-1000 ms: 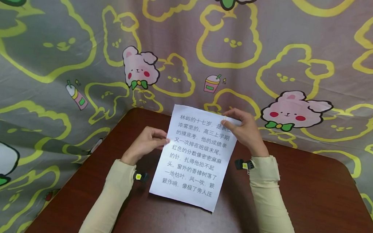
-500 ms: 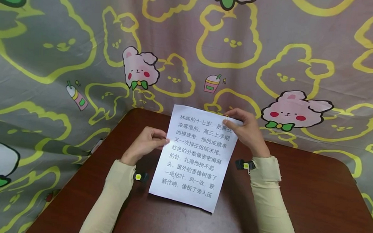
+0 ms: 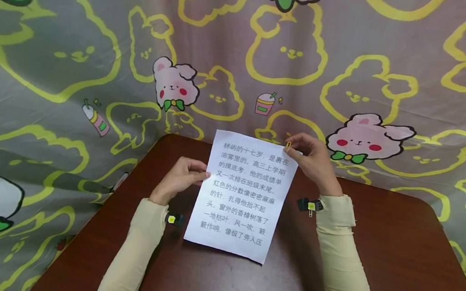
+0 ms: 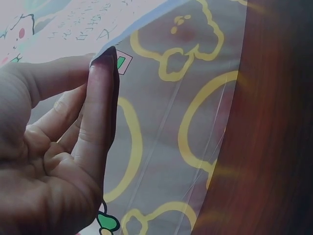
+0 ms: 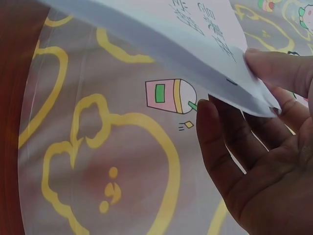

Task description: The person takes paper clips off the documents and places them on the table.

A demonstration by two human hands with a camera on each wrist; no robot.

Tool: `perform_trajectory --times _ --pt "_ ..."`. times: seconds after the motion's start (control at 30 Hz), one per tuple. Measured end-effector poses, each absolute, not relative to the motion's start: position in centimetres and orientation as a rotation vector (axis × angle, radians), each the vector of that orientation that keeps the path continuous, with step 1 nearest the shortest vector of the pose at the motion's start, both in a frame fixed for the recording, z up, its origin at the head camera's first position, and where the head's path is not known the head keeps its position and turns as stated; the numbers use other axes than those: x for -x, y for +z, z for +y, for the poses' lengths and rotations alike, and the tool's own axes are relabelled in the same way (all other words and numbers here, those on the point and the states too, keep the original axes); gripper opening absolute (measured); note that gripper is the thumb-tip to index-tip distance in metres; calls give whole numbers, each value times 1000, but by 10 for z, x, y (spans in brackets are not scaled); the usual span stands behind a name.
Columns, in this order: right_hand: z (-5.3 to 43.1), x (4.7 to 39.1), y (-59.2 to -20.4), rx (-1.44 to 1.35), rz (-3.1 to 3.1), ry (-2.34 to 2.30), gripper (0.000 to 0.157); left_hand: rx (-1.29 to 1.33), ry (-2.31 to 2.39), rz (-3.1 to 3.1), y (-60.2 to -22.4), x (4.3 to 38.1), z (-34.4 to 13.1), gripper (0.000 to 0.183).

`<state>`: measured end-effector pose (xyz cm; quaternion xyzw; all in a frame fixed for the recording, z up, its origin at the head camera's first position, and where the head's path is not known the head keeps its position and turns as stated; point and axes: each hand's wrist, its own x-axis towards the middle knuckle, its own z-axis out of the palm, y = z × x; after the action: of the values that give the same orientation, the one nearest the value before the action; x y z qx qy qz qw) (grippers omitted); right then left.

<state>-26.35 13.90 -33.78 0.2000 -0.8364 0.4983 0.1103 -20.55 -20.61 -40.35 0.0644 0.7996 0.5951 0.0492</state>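
Note:
A white printed sheet (image 3: 237, 196), tilted above the brown table, faces me; whether several sheets lie together I cannot tell. At its left edge my left hand (image 3: 182, 178) pinches it between thumb and fingers; the left wrist view shows this pinch (image 4: 58, 127) at the paper's edge. A small yellow paper clip (image 3: 289, 144) shows at the top edge near the right corner. My right hand (image 3: 313, 158) holds it by the thumb tip. In the right wrist view the thumb (image 5: 276, 68) lies on the paper's front, with other fingers behind; the clip is hidden there.
The brown table (image 3: 381, 248) lies under both forearms. Behind and to the left hangs a grey curtain (image 3: 225, 40) with cartoon bears and bunnies. Each wrist wears a small black camera (image 3: 175, 220). A small clip-shaped piece (image 3: 310, 213) dangles below the right one.
My right hand has shifted right along the top edge, the yellow clip moving with the thumb, uncovering printed characters. The sheet and left hand have moved slightly left.

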Motion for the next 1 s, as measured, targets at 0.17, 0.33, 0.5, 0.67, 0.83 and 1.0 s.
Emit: perform_trajectory --times 0.17,0.33,0.5,0.67,0.83,1.0 --pt "144 265 -338 -610 -2431 1473 18 -204 1834 2422 -402 206 -210 21" --pt "151 265 -337 -581 -2419 1465 18 -181 1819 2439 -403 206 -213 22" --pt "158 262 -340 -529 -2439 1441 18 -155 1814 2449 -405 207 -214 22" --pt "167 261 -344 -530 -2443 1481 21 -131 1805 2450 -406 207 -215 23" --pt "175 259 -350 -500 -2491 1505 23 -122 1807 2450 -407 208 -216 24" --pt "183 258 -362 -431 -2560 1451 26 -107 1800 2459 -406 209 -217 24"
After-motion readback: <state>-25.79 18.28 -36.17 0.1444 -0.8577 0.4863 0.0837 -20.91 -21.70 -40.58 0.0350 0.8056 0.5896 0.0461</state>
